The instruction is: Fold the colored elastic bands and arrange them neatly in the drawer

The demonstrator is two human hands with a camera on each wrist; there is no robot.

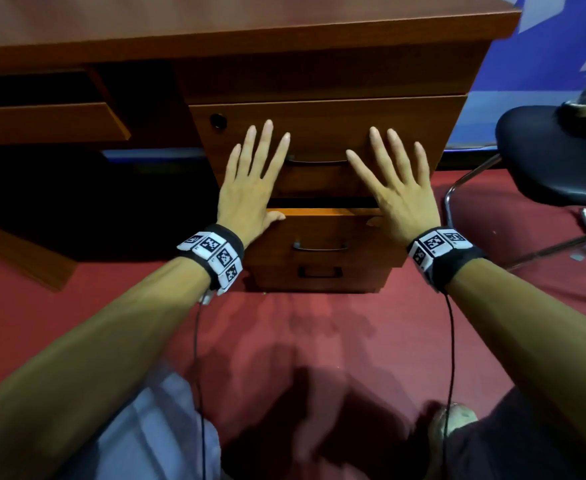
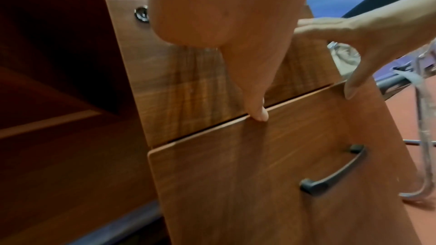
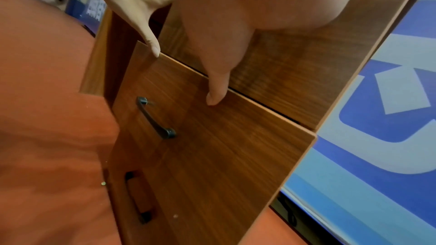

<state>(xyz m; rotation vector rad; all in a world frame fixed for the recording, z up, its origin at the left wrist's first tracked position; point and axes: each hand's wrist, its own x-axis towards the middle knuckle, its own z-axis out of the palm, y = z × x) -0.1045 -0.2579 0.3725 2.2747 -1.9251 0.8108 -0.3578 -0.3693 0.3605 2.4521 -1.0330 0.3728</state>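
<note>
Dim, warm indoor light — the recess under the desk (image 1: 76,188) falls almost black, and soft shadows pool on the red carpet (image 1: 319,323). The head view bows straight lines at its edges. Both wrist views are smeared with blur, the near palms out of focus — wood grain still reads mid-frame.

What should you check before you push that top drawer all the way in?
1. Both hands flat on the top drawer: ok; left hand and right hand lie open.
2. Thumbs away from the gap: not ok; both thumbs sit at the middle drawer top edge.
3. Handle free: ok.
4. Bands inside and tidy: cannot tell.
5. Middle drawer flush: not ok; it sticks out.
</note>
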